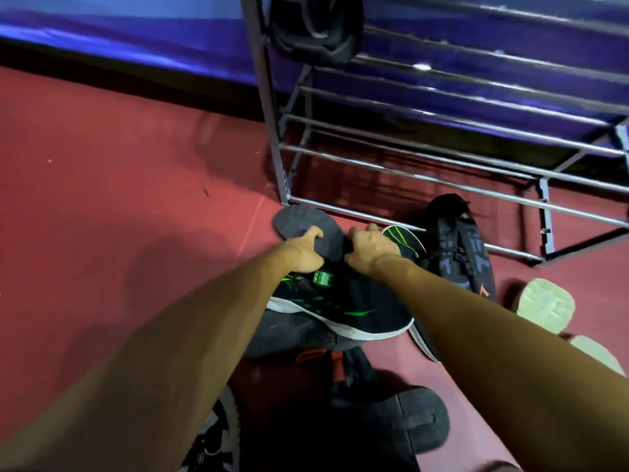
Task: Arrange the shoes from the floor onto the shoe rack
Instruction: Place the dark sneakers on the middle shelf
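Glossy purple wall above a black baseboard strip.

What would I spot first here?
The left hand and right hand grip a sole-up dark shoe in the middle, atop a pile on the red floor. Just below lies a black shoe with bright green streaks; the shiny metal shoe rack stands behind, upper right.

Left hand round a grey-soled shoe, right hand on a black-green sneaker — shoe rack just beyond.
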